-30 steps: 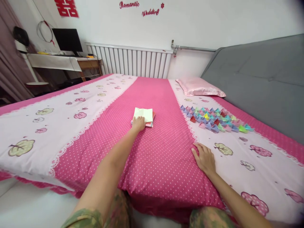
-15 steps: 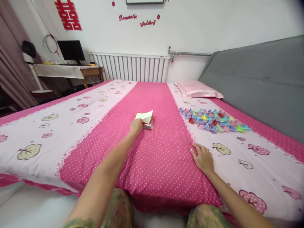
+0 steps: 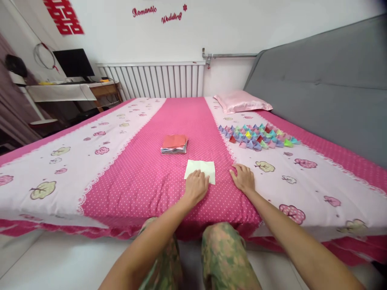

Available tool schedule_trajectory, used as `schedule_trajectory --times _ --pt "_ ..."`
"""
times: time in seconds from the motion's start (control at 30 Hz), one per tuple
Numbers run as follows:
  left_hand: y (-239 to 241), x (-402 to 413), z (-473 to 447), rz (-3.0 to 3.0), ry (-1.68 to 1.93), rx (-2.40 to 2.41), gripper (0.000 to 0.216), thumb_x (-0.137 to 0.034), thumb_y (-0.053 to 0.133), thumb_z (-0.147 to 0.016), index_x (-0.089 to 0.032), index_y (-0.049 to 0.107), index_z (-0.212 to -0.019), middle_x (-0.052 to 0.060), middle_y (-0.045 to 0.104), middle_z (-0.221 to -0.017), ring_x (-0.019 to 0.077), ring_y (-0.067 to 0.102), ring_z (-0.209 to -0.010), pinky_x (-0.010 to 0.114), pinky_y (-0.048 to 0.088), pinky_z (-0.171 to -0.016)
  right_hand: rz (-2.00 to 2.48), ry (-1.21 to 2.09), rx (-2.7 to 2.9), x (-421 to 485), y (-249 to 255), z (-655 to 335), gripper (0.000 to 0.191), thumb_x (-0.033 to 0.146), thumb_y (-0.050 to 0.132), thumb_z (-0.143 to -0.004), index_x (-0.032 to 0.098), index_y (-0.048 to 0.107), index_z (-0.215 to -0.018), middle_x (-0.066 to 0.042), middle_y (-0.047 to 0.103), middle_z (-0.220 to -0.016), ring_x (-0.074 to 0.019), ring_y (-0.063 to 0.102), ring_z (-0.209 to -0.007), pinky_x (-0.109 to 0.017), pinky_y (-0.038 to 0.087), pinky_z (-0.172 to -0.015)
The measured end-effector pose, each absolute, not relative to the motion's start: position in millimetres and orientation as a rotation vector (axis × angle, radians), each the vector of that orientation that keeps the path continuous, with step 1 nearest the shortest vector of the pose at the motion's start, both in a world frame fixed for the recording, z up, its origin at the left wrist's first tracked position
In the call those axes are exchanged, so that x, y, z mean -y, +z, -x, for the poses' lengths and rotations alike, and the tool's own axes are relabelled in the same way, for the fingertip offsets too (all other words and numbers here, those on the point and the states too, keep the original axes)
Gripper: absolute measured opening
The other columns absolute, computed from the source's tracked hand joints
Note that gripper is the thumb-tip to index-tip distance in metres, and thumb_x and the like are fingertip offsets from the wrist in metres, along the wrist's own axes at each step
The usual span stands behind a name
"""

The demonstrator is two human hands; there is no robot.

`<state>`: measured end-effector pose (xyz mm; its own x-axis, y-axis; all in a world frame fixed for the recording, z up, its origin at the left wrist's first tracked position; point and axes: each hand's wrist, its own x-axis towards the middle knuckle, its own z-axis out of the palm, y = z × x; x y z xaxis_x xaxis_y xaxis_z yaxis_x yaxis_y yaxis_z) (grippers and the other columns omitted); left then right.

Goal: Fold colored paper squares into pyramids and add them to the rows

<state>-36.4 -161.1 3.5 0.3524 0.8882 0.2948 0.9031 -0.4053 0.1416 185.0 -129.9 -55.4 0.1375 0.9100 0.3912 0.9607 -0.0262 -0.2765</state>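
Yellow paper point(image 3: 200, 165): It lies by itself on the pink dotted part of the bed point(image 3: 181, 121), near you and in the middle.
Left hand point(image 3: 197, 187): It covers the near edge of the yellow paper. Your fingers are bent and close together, with the thumb a bit apart. I can't tell if they pinch the paper or just press on it.
Right hand point(image 3: 243, 177): It rests on the bed, right of the yellow paper and not touching it. Its fingers are a little spread and hold nothing.
Paper pile point(image 3: 174, 141): It sits farther off and to the left, red on top. No hand touches it.
Little folded papers point(image 3: 259, 137): They stand in rows, far and right.
Step now: You seem to be setting one sheet in front of you.
Next move: It looks to need a good grip on one edge, with your right hand helping.
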Motion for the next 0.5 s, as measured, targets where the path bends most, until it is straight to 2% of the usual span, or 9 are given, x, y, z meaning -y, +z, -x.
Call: schedule_trajectory --times 0.13,0.23,0.37,0.5 --pt "10 126 36 2.683 -0.43 1.502 0.043 -0.031 0.026 -0.092 -0.011 0.046 -0.125 0.016 0.043 -0.137 0.0222 0.035 -0.129 0.039 0.028 -0.105 1.946 -0.129 1.781 130 -54 -185 0.036 0.038 0.038 -0.088 0.02 0.055 -0.114 -0.008 0.055 -0.117 -0.0237 0.046 -0.106 -0.038 0.034 -0.089" --pt "4 102 45 2.837 -0.288 1.343 0.046 -0.041 0.036 -0.089 -0.024 0.042 -0.131 0.004 0.04 -0.14 0.0172 0.032 -0.131 0.032 0.025 -0.107 1.945 -0.13 1.783 129 -54 -186 0.036 0.038 0.038 -0.088 0.02 0.055 -0.114 -0.009 0.054 -0.118 -0.0238 0.045 -0.107 -0.038 0.034 -0.088" --pt "-20 94 52 2.846 -0.192 1.394 0.054 -0.048 0.03 -0.089 -0.022 0.035 -0.136 0.009 0.033 -0.144 0.0221 0.028 -0.133 0.039 0.02 -0.108 1.952 -0.137 1.79 129 -56 -187 0.037 0.038 0.037 -0.089 0.02 0.055 -0.116 -0.009 0.053 -0.12 -0.0234 0.045 -0.107 -0.038 0.034 -0.089" --pt "-28 100 51 2.769 -0.186 1.503 0.059 -0.057 0.027 -0.086 -0.029 0.03 -0.138 0.009 0.028 -0.146 0.0276 0.024 -0.134 0.047 0.015 -0.107 1.962 -0.122 1.791 129 -57 -189 0.038 0.04 0.036 -0.089 0.021 0.054 -0.117 -0.009 0.052 -0.122 -0.0233 0.044 -0.109 -0.038 0.034 -0.091"
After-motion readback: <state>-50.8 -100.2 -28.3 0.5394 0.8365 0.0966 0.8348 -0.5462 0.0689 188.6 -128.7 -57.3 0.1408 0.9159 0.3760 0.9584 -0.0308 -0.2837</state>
